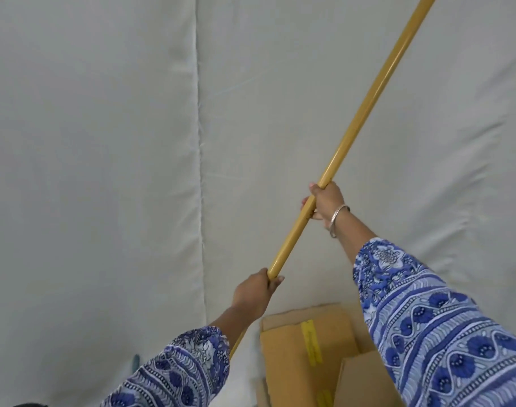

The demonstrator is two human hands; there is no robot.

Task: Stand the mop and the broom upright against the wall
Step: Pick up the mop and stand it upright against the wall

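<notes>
A long yellow handle (365, 108) runs slantwise from the lower middle to the top right corner, in front of the white cloth-covered wall (104, 142). My left hand (255, 292) grips it low down. Higher up, my right hand (327, 202), with a silver bangle at the wrist, is closed around the same handle. A short piece of the handle shows below my left forearm. The head of the tool is hidden, so I cannot tell whether this is the mop or the broom. No second tool is in view.
Cardboard boxes (303, 351) with yellow tape stand at the bottom, right of my left arm and close to the wall. A vertical seam (199, 142) runs down the cloth. A small teal thing (135, 362) peeks out at the lower left.
</notes>
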